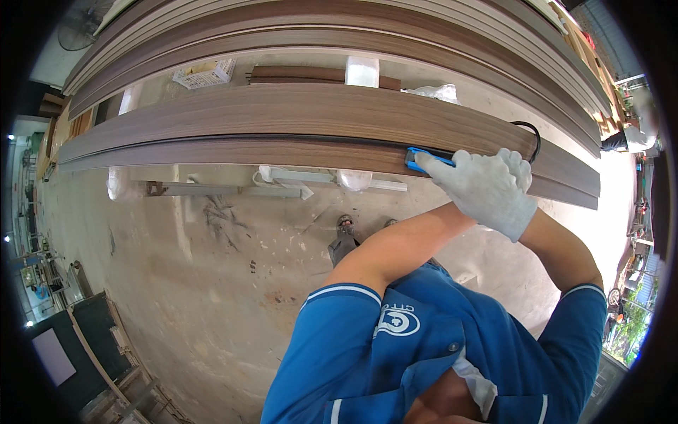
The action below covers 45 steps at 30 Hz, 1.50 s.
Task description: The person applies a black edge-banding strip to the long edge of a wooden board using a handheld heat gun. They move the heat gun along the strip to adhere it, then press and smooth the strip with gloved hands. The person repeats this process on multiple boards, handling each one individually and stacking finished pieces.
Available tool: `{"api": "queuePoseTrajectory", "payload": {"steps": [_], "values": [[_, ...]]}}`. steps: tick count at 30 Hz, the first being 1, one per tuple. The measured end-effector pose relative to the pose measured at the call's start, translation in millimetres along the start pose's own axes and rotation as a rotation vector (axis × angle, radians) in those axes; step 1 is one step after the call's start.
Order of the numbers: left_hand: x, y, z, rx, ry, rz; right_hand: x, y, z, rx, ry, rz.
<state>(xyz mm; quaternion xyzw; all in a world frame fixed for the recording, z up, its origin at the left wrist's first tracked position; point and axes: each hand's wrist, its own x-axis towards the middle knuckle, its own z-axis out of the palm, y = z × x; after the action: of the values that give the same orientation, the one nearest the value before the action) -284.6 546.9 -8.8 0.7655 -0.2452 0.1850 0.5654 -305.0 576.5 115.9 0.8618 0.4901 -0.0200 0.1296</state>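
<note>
My right hand (484,194), in a pale grey glove, is closed around a small blue hand tool (413,157) with a dark end. Its tip rests on a wood-grain board (282,109), over a groove. A thin black strip (282,136) runs along this groove to the left, and a loose black loop (539,138) curls up just past my hands. Crossing behind my right wrist, my left hand (519,169) is also gloved and closed, its knuckles close to the loop. What it grips is hidden. My forearms overlap at the wrists.
More long brown profiles (339,28) lie parallel at the far side. White-wrapped supports (361,72) hold the board above the concrete floor (212,261). Beneath are a white plastic crate (205,73) and pale metal bars (282,180). Another person (639,134) is at the far right.
</note>
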Motion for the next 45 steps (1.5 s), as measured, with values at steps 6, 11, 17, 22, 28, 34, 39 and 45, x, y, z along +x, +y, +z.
{"api": "queuePoseTrajectory", "payload": {"steps": [6, 11, 17, 22, 28, 34, 39, 45], "values": [[0, 11, -13, 0.98, -0.264, 0.329, 21, -11, 7, 0.085, 0.108, -0.047], [9, 11, -11, 0.766, -0.176, 0.242, 122, -66, -8, 0.367, 0.142, -0.165], [8, 6, -7, 0.733, -0.127, 0.24, 165, -90, -18, 0.451, 0.13, -0.238], [8, 11, -18, 0.736, -0.129, 0.285, 80, -35, -21, 0.386, -0.023, -0.092], [7, 13, -30, 0.678, -0.164, 0.24, -30, 47, -24, 0.696, 0.26, 0.157], [8, 17, -29, 0.735, -0.163, 0.267, -125, 99, 19, 0.957, 0.586, 1.039], [6, 18, -30, 0.727, -0.171, 0.295, -120, 97, 82, 0.845, 0.575, 1.142], [7, 18, -32, 0.728, -0.18, 0.314, -112, 100, 86, 0.692, 0.559, 1.257]]}}
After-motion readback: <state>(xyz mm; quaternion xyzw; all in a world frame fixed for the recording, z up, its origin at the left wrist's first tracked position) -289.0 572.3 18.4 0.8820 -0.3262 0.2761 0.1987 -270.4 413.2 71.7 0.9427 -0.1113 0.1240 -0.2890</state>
